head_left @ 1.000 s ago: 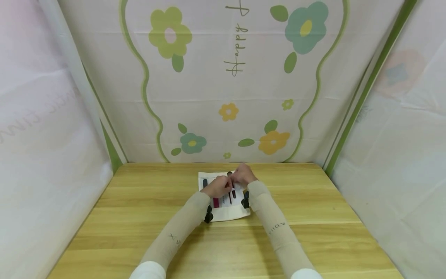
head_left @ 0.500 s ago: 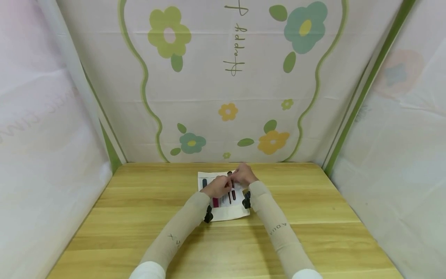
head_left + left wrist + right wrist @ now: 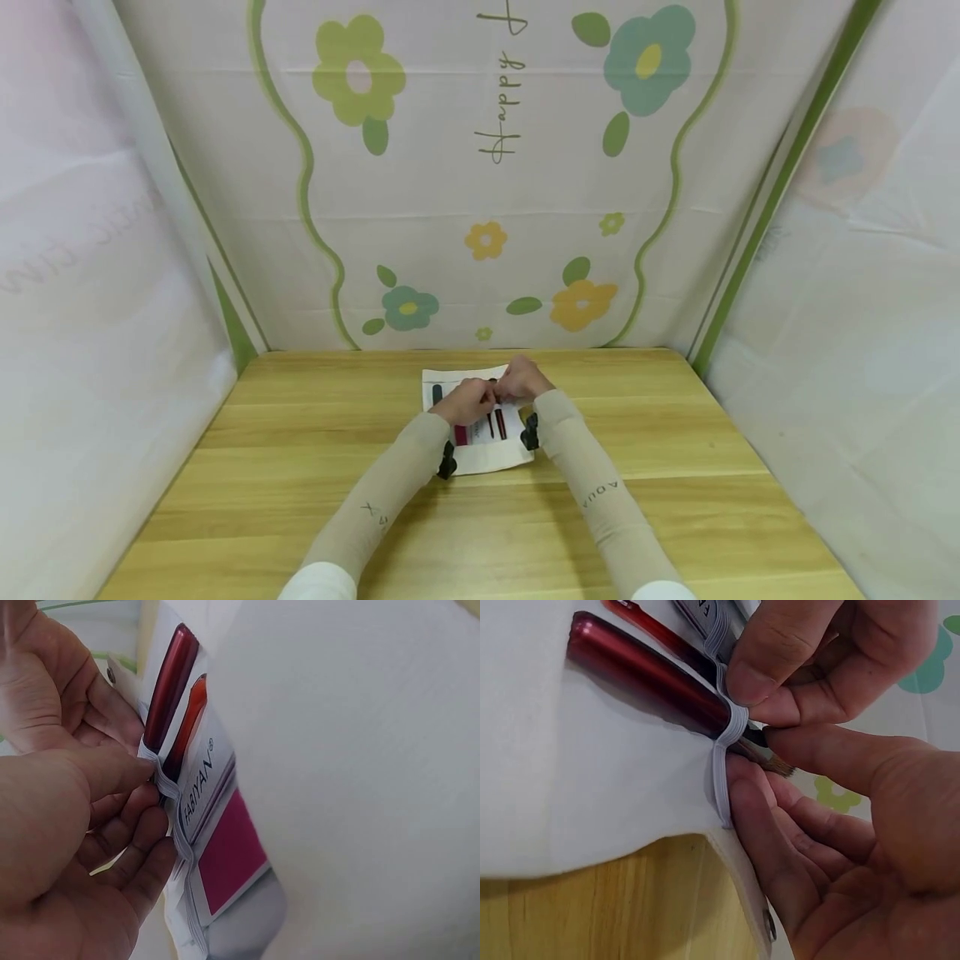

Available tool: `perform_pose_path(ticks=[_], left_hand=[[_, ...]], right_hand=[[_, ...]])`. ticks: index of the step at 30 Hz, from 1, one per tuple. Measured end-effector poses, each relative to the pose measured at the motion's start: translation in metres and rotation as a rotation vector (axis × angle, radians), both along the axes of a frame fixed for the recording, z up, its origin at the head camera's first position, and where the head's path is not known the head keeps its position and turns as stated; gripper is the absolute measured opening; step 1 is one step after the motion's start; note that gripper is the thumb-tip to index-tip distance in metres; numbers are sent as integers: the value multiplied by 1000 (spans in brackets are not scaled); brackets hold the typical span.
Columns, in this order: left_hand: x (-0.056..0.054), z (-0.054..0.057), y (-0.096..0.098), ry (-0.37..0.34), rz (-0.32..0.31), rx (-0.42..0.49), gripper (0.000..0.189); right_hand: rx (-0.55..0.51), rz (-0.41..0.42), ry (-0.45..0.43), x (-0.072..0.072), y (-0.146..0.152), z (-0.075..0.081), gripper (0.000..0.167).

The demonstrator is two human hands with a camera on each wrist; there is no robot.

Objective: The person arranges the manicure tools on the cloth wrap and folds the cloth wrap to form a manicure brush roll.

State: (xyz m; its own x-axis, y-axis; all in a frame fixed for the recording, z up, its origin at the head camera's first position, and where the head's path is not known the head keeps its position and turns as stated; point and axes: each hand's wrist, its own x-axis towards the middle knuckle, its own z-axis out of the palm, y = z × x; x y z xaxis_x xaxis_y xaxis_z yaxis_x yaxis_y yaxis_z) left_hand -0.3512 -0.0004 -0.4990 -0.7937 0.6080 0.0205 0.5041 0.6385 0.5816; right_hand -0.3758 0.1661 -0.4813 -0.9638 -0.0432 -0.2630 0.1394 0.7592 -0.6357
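Observation:
A dark red glossy-handled brush [image 3: 649, 671] lies under a white elastic band [image 3: 739, 724] in a white fabric pouch [image 3: 491, 457]. Its bristles [image 3: 781, 766] show past the band in the right wrist view. My left hand [image 3: 467, 402] pinches the band beside the handle, its thumb on the elastic. My right hand [image 3: 523, 379] holds the brush near its bristle end, thumb on the dark part and fingers beneath. Beside the brush, a slimmer orange-red tool [image 3: 187, 720] also sits under the elastic. A card marked FABIYAN with a magenta panel [image 3: 232, 851] is next to it.
The pouch lies near the back of a wooden table [image 3: 480, 533]. A dark long item [image 3: 437, 393] shows at its left side. A snap button [image 3: 770, 924] sits on a pouch edge. Flower-printed fabric [image 3: 480, 183] hangs behind, with pale fabric on both sides.
The red handle has slid through the elastic toward the person, so more of it shows below the band. The right hand has shifted slightly toward the person; the left hand stays nearly in place.

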Motion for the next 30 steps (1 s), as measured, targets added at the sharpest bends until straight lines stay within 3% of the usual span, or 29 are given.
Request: perform_pose_path(ticks=[8, 13, 17, 22, 25, 28, 30], left_hand=[[4, 2, -1, 2, 16, 22, 16], [1, 10, -18, 19, 88, 16, 9], [-10, 17, -44, 29, 152, -8, 9], [-26, 25, -82, 38, 196, -27, 15], [-36, 23, -101, 14, 226, -48, 18], [-44, 18, -114, -35, 276, -55, 15], [-46, 15, -119, -74, 307, -37, 11]], right_hand=[[23, 18, -10, 2, 0, 3, 54], [31, 67, 21, 13, 9, 14, 52], [35, 152, 114, 29, 26, 27, 35], [8, 255, 179, 51, 52, 36, 39], [-20, 278, 176, 66, 67, 34, 36], [-35, 262, 174, 81, 78, 28, 20], [-43, 239, 156, 90, 83, 22, 20]])
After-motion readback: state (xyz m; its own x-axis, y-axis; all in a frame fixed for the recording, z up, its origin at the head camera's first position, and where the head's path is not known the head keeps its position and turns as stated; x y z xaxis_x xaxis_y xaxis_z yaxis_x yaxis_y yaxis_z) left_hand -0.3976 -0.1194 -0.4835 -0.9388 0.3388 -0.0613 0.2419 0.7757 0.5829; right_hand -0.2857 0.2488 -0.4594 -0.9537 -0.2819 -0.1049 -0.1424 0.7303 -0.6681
